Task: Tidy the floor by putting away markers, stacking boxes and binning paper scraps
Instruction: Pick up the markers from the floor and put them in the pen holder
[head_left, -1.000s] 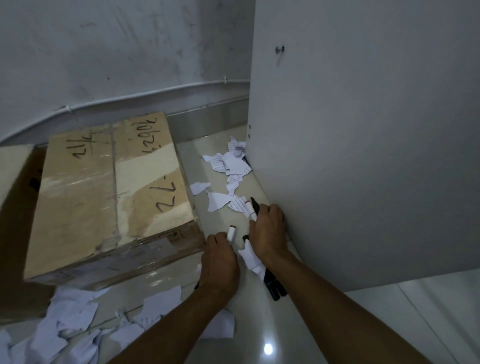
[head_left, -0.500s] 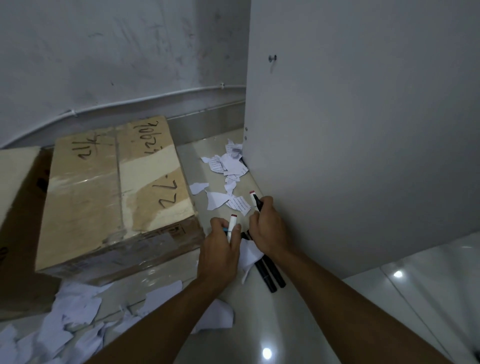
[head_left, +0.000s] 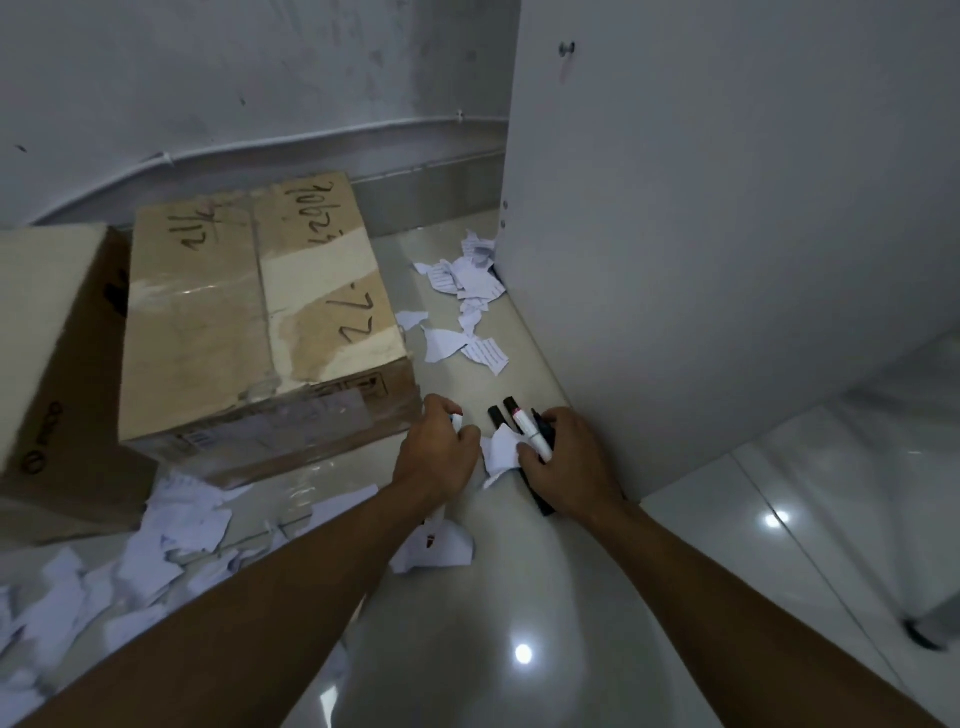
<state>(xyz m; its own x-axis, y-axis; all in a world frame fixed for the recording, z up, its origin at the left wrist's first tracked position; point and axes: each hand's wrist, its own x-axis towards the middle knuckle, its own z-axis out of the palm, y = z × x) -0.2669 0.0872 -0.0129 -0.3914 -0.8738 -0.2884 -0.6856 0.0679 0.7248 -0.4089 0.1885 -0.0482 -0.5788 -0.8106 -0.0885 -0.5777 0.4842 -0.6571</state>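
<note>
My left hand grips a white marker low over the floor, just in front of the taped cardboard box. My right hand holds a white marker with a red band and has black markers under its fingers, along with a paper scrap. More torn paper scraps lie between the box and the white cabinet. Another heap of paper scraps spreads across the floor at lower left.
A white cabinet side panel stands close on the right. A second cardboard box leans at the far left against the first. A grey wall with a cable runs behind. Glossy floor tiles lie under my forearms.
Both hands have drawn back toward me from the scraps near the cabinet. The right hand now holds a red-banded white marker together with the black ones.
</note>
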